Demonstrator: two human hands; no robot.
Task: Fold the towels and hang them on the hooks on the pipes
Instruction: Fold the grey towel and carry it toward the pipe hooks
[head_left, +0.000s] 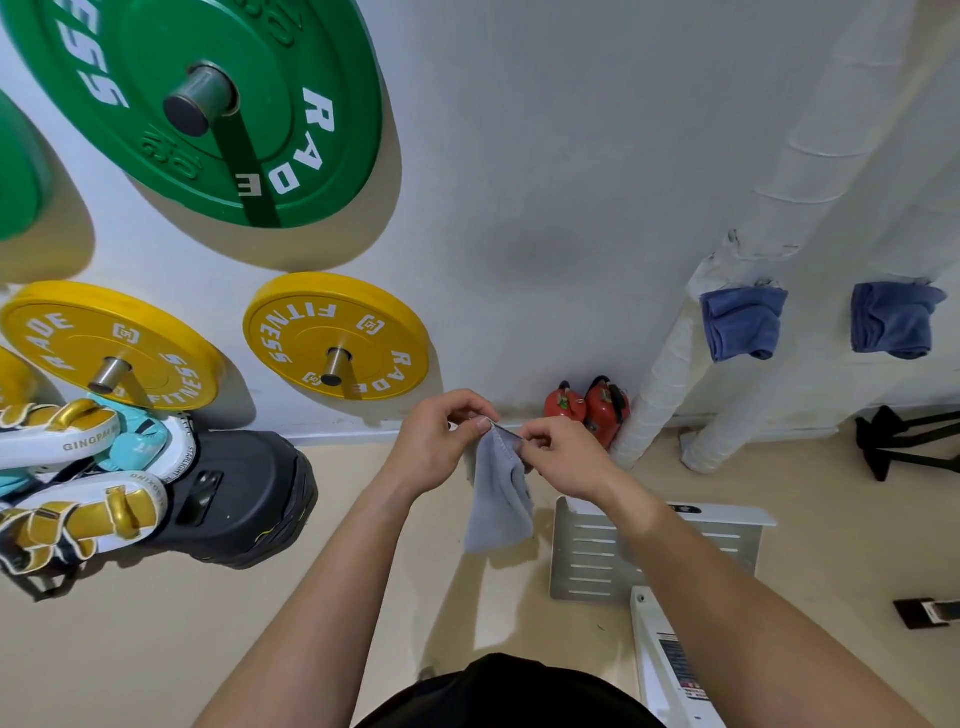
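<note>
Nearest in, both forearms reach forward over a bare beige floor (156, 649), and there's plenty of open floor on the near left. On the near right it's tighter: a white slotted metal plate (597, 561) lies flat just under the right forearm, with a white frame piece (670, 670) running toward the camera.

Up at the hands now. The left hand (441, 447) pinches the top hem of a grey towel (498, 509) between thumb and fingertips, and the right hand (566, 457) is pinched on that same hem just beside it, the two hands nearly touching. The towel is pale grey, soft and a little rumpled, with a stitched edge along the top. It hangs free in the air below the hands, narrow, long axis running straight down toward the floor, bottom edge clear of the plate.

Left of the hands sits a black padded block (244, 499) stacked with gold-and-white boxing gloves (78, 488). Farther on, two red canisters (587, 410) stand at the wall's foot. Far right, two white wrapped pipes (670, 374) slant up the wall, and two blue towels, one (743, 322) and another (891, 319), hang bunched there, well apart. Yellow plates (337, 338) and a green plate (208, 104) hang on the far-left wall.
</note>
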